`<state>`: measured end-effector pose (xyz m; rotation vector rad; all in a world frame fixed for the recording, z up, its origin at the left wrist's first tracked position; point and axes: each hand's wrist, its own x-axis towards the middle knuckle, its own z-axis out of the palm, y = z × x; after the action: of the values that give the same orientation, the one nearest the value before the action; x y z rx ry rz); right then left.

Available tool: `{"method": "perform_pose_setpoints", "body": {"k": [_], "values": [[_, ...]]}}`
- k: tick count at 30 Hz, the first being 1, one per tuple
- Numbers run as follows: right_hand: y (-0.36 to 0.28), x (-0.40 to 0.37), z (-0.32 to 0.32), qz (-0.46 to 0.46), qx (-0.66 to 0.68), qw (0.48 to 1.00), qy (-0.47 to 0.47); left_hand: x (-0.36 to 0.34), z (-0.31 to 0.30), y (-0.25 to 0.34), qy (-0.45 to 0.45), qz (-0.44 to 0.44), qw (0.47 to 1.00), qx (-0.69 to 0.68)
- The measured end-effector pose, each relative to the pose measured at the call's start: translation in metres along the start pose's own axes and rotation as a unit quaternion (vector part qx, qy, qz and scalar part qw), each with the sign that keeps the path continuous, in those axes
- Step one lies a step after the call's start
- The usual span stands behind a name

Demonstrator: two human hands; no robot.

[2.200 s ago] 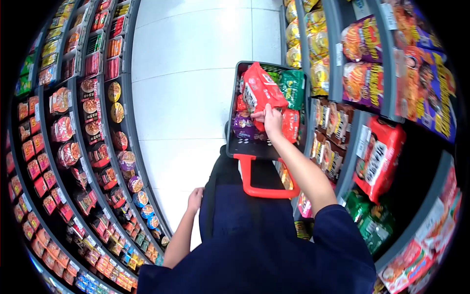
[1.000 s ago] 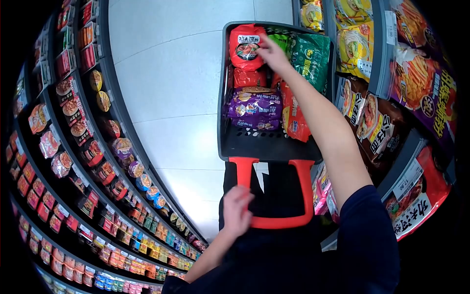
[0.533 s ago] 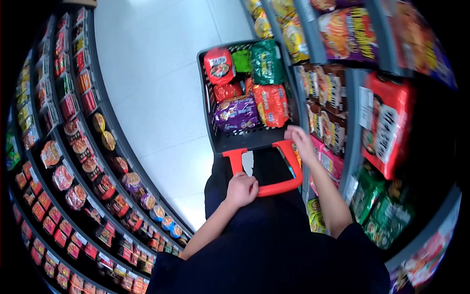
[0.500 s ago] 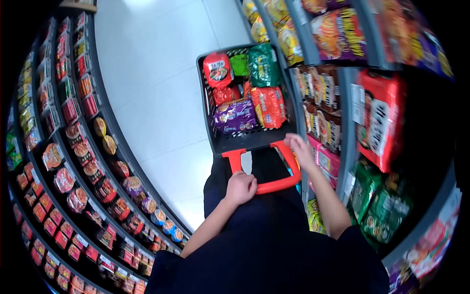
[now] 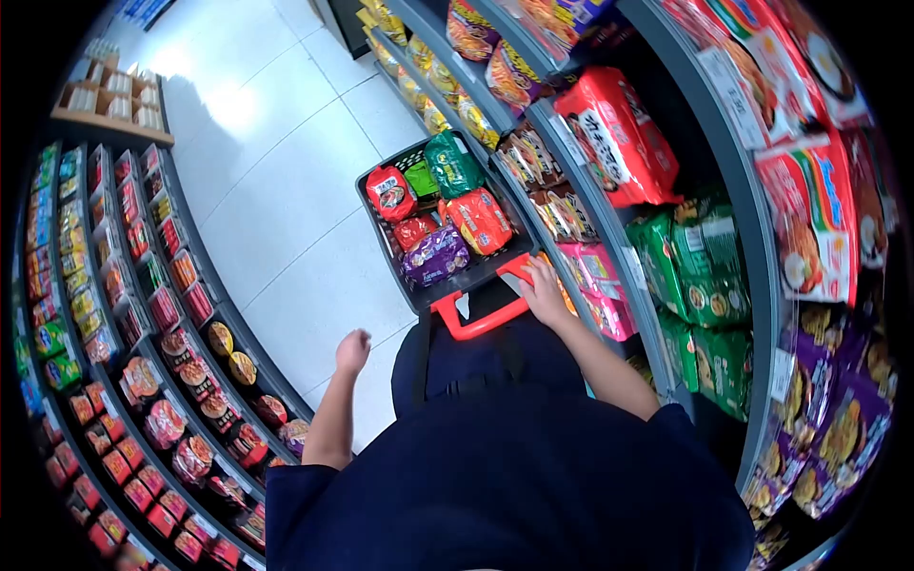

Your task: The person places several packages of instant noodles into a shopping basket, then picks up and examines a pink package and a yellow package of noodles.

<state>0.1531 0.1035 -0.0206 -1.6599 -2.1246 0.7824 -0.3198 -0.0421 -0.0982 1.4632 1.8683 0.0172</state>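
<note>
A dark shopping basket [image 5: 392, 252] with a red handle [image 5: 473, 328] is in front of my body. My right hand [image 5: 546, 293] grips the handle's right side. Off to the left of the handle, my left hand [image 5: 353, 352] hangs over the floor with its fingers curled and nothing visible in them. Inside the basket lie several noodle packs: a red pack [image 5: 390, 194], a dark green pack [image 5: 453, 164], an orange-red pack [image 5: 479, 221] and a purple pack [image 5: 436, 255]. A bright green pack [image 5: 420, 178] and another red pack [image 5: 414, 231] are partly covered.
Close on the right, a grey shelf unit holds a large red multipack [image 5: 619, 138], green packs [image 5: 709, 271] and purple packs [image 5: 838, 419]. Another shelf of cup and packet noodles [image 5: 195, 366] curves along the left. Between them runs the pale tiled floor [image 5: 295, 200]; a wooden rack [image 5: 112, 119] stands farther off.
My left hand has let go of the handle and moved left. My right hand has settled onto the handle's right side. The view has shifted, showing more of the right shelf and far aisle.
</note>
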Motion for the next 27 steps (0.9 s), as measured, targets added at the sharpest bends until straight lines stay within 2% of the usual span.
{"method": "perform_pose_setpoints", "body": {"k": [2,5,7,8,9,11,14,16,17,19,21,27], "values": [[0.0,-0.001,0.002,0.014,0.008,0.999,0.029,-0.027,-0.005,-0.032,-0.058,0.0,0.998,0.037],[0.001,-0.002,-0.004,0.119,0.065,0.99,0.04,-0.056,0.006,-0.063,-0.099,-0.078,0.991,0.053],[0.012,-0.004,-0.006,0.145,0.073,0.984,0.076,-0.058,0.032,-0.083,-0.139,-0.115,0.983,0.024],[0.014,-0.003,-0.011,0.159,0.07,0.981,0.092,-0.055,0.049,-0.094,-0.152,-0.121,0.98,-0.035],[0.014,-0.003,-0.017,0.173,0.071,0.977,0.106,-0.058,0.04,-0.068,-0.169,-0.121,0.973,-0.1],[0.003,0.002,-0.043,0.192,0.056,0.973,0.111,-0.046,0.044,-0.034,-0.106,-0.047,0.992,-0.041],[-0.008,0.005,-0.078,0.186,0.127,0.955,0.191,-0.006,0.052,0.001,-0.045,-0.042,0.993,-0.103],[0.001,0.005,-0.091,0.163,0.176,0.941,0.24,0.017,0.037,0.029,-0.073,-0.027,0.981,-0.175],[-0.011,0.004,-0.11,0.19,0.232,0.919,0.255,0.027,0.026,0.044,-0.087,-0.021,0.973,-0.212],[-0.009,-0.003,-0.133,0.16,0.236,0.906,0.314,0.042,0.008,0.063,-0.1,-0.026,0.955,-0.278],[0.005,-0.014,-0.149,0.148,0.185,0.907,0.348,0.056,-0.008,0.07,-0.123,-0.047,0.94,-0.316],[0.008,-0.038,-0.152,0.164,0.137,0.92,0.328,0.073,-0.028,0.04,-0.114,-0.113,0.94,-0.302]]}}
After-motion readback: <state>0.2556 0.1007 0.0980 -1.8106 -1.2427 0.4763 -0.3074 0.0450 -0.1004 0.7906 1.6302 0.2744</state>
